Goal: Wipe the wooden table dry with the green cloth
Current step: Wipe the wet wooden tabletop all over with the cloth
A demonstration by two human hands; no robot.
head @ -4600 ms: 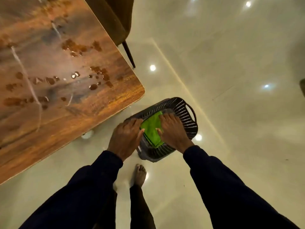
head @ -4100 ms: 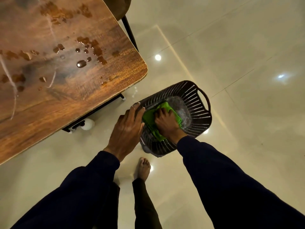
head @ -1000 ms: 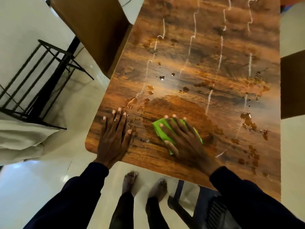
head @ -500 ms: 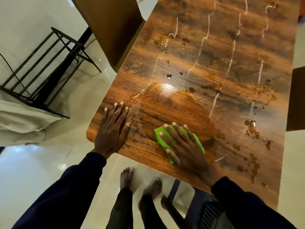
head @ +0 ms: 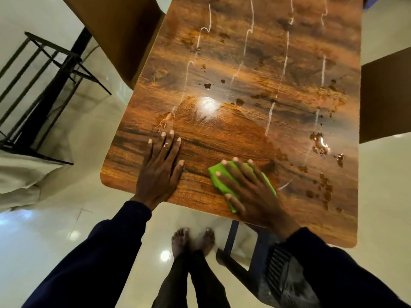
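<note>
- Head view, looking down on the near end of the table (head: 244, 52), its long axis running away from the person.
- The left hand (head: 159, 172) lies flat on the wood near the near-left corner, palm down, fingers straight and close together, holding nothing.
- The right hand (head: 251, 192) presses flat on the cloth (head: 216, 174), fingers spread and straight, not curled round it.
- The cloth is folded into a small pad and lies on the table close to the near edge, just right of the left hand. Most of it is hidden under the palm, with green showing to the left of the fingers and at the far-right edge.
- A rounded, smeared patch (head: 222, 132) spreads beyond both hands, with a bright glare spot at its far rim.
- Thin water streaks (head: 287, 47) run lengthwise over the far part of the top.
- Drops and small puddles (head: 319, 141) sit along the right side, well apart from the cloth.
- A brown chair (head: 115, 30) stands against the left edge, and another (head: 384, 96) at the right.
- A black rack (head: 44, 70) stands on the floor (head: 55, 241) at the left, with pale fabric (head: 22, 174) under it.
- Bare feet (head: 192, 241) stand below the near edge.
- A dark slatted basket (head: 282, 276) shows under the right sleeve.
</note>
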